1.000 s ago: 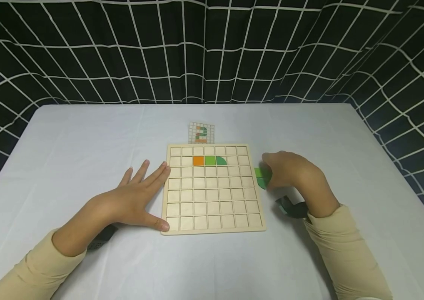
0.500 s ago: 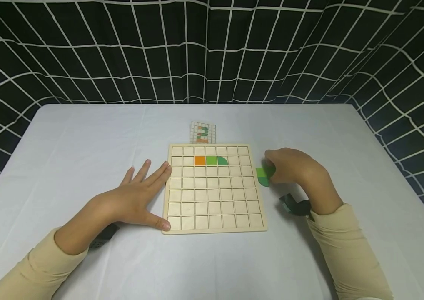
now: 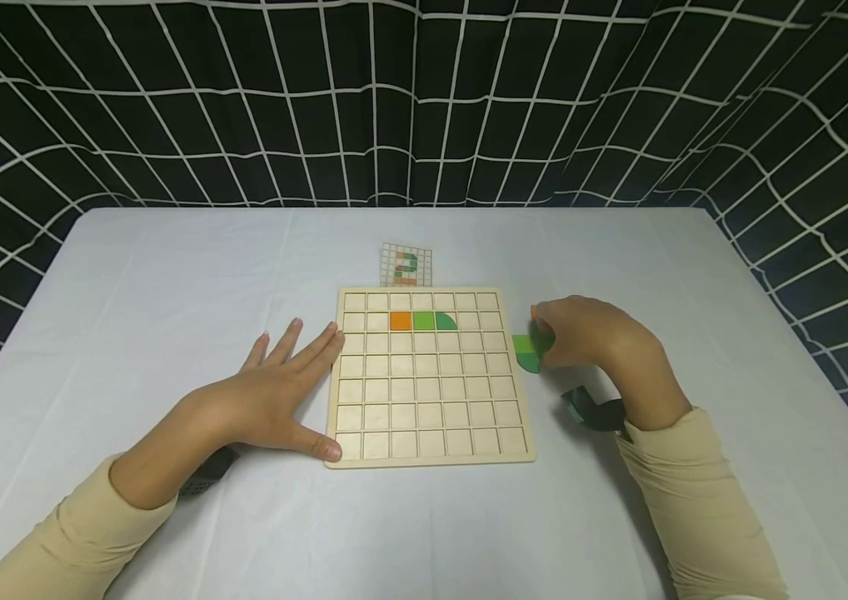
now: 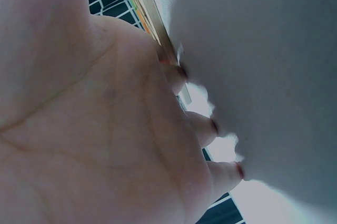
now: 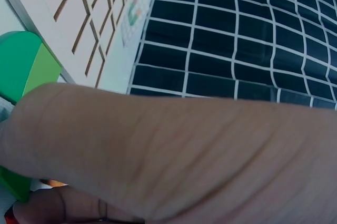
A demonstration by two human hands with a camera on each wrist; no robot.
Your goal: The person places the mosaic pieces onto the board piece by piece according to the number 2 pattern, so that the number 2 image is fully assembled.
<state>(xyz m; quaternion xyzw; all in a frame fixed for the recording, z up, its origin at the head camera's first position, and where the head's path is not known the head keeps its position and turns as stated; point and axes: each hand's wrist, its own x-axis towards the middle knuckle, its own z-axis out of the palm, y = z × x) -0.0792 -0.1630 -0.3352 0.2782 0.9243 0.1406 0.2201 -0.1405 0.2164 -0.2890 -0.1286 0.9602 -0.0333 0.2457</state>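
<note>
My left hand (image 3: 259, 412) lies with fingers spread at the left edge of a wooden grid board (image 3: 431, 412), thumb on its lower left corner. An orange square tile (image 3: 400, 321), a light green square tile (image 3: 423, 321) and a green quarter-round tile (image 3: 445, 322) sit side by side in its second row. Right of the board, my right hand (image 3: 592, 333) reaches down with bent fingers over loose tiles. A light green square (image 3: 522, 343) and a green rounded tile (image 5: 21, 58) show beside it. Orange (image 3: 534, 312) peeks out at its fingertips; I cannot tell whether they pinch it.
A small pattern card (image 3: 406, 267) with a coloured figure on a grid lies at the board's far edge. White cloth covers the table (image 3: 424, 533). Behind it hangs a dark curtain (image 3: 394, 108) with white grid lines. Dark wrist devices show under both wrists.
The right hand has shifted slightly right and away from me, among the loose tiles. A bit of orange now shows at its fingertips. The left hand keeps its place on the board's edge.
</note>
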